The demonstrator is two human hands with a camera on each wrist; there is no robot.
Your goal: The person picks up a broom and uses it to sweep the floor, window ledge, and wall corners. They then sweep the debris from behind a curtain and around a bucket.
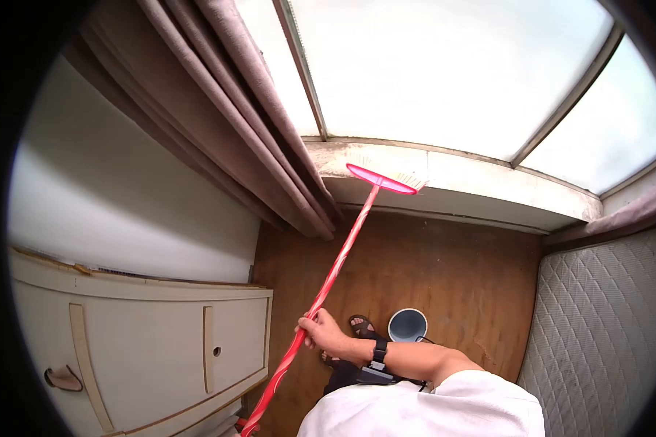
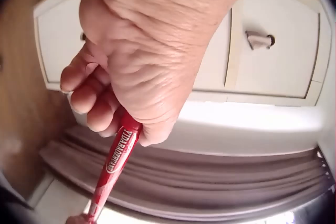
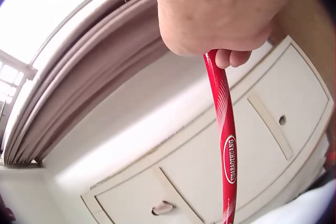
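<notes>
Broom handle inside curled fingers, left hand low, right hand higher

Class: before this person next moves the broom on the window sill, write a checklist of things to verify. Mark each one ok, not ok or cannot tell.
1. Right hand grips the broom handle: ok.
2. Left hand grips it lower down, fingers curled round: ok.
3. Broom head rests on the window sill: ok.
4. Curtain apart from the broom head: ok, though close.
5. Bucket on the floor clear of the foot: cannot tell; they sit side by side.
6. Sill swept clean: cannot tell.
</notes>
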